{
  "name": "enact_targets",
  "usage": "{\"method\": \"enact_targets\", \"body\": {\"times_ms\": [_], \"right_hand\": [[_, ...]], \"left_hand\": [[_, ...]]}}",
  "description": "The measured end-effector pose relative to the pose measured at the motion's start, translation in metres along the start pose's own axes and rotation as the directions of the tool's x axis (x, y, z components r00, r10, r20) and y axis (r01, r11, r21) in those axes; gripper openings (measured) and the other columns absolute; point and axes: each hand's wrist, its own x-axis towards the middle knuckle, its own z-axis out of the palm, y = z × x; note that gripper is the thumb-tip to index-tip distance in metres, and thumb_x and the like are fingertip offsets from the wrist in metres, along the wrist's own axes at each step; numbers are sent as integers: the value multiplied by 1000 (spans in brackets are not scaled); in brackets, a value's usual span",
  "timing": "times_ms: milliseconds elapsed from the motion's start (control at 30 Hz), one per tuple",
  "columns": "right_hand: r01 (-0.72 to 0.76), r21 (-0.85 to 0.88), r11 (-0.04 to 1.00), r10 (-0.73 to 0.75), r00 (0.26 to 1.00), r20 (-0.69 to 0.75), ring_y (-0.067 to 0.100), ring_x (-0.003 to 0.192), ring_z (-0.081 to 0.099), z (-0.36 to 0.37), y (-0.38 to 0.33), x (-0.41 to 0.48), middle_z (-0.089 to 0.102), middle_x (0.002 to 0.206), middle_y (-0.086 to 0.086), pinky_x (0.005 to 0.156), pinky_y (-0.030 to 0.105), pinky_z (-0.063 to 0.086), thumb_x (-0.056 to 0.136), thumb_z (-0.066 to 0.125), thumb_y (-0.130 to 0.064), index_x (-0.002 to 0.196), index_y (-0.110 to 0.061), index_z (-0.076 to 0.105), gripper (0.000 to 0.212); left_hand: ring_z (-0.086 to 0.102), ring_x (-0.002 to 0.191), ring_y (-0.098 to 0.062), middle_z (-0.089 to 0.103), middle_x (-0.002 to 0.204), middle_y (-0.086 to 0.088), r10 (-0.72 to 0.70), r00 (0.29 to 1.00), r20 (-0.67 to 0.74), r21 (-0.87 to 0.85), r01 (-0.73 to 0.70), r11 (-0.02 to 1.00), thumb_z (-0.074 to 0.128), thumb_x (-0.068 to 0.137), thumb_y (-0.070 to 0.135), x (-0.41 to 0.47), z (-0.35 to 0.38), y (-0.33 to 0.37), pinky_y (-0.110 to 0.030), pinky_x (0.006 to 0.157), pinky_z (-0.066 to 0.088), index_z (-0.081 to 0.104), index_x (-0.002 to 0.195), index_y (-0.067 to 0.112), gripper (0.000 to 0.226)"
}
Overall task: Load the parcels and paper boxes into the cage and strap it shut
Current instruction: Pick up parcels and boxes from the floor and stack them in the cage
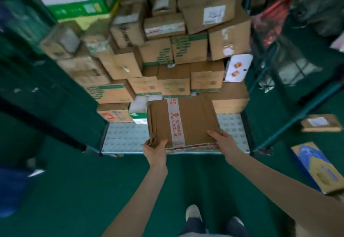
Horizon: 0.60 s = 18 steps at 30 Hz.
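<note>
Head view: two bare arms reach forward to the open front of a green cage [279,110].
Held box: a flat brown cardboard box [195,117] with a white tape strip [176,123] printed in red along its top. It sits over the front of the cage's studded metal floor [122,138], just before the stacked cartons [163,69]. Whether it rests on the metal cannot be told.
Left grip [155,148]: grasping the box's near left corner, thumb on top.
Right grip [224,143]: grasping the near right corner, thumb on the top face.
Cage load: cartons piled high at the back, with a white printed box [237,67] at the right.
Green floor [74,190]: a small labelled parcel [319,123] and a blue-and-yellow flat box [316,168] lie to the right, outside the cage.
</note>
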Motion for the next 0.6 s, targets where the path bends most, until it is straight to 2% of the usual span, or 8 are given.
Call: {"method": "enact_targets", "body": {"times_ms": [67,133,267,333,400,500,600], "right_hand": [[17,-41,999,-16,1000,22,21,101,62,18,-15,8,66,122,5,99,36,48,89,72,-31,131,-15,59,47],[22,-68,997,-20,999,35,24,111,61,30,-31,18,65,123,4,95,35,47,89,71,-32,133,-16,57,49],[52,-62,997,-49,998,42,24,106,60,39,-61,39,65,113,-2,88,33,43,91,69,-32,126,-20,58,38],[102,-29,994,-102,995,13,19,101,57,41,-79,53,63,108,-6,91,33,43,91,69,-31,122,-21,59,34],[155,-3,988,-155,988,-14,20,103,59,43,-99,69,66,112,-3,97,35,46,89,70,-33,122,-17,63,37],[239,24,971,-238,971,-15,17,99,60,47,-136,87,67,109,-5,92,31,47,91,68,-33,124,-18,61,37],[295,58,954,-296,955,12,19,104,61,52,-187,106,67,115,-3,97,35,48,91,68,-33,129,-15,59,43]], "left_hand": [[51,120,-25,51,134,-6,-4,1000,-15,-10,4,1000,73,85,16,15,-5,11,-39,106,40,42,136,19,60],[50,119,-25,49,134,-6,12,1000,-19,-27,-12,1000,72,86,17,28,-2,22,-35,101,39,41,139,17,61],[48,117,-25,43,130,-4,59,997,-38,-13,-60,998,71,86,20,44,17,47,-36,97,39,40,138,16,60],[45,117,-26,39,125,-3,74,996,-59,-5,-74,997,71,86,24,52,35,63,-39,97,39,39,137,19,60],[41,122,-31,37,124,-2,91,993,-82,8,-90,996,71,85,31,61,55,81,-47,102,39,40,133,23,58],[31,131,-37,34,136,-2,142,980,-142,62,-134,989,69,84,40,69,82,115,-58,107,34,39,132,25,59],[28,133,-38,32,141,-4,225,960,-169,60,-217,974,69,84,42,76,110,161,-55,106,34,36,139,23,66]]}}
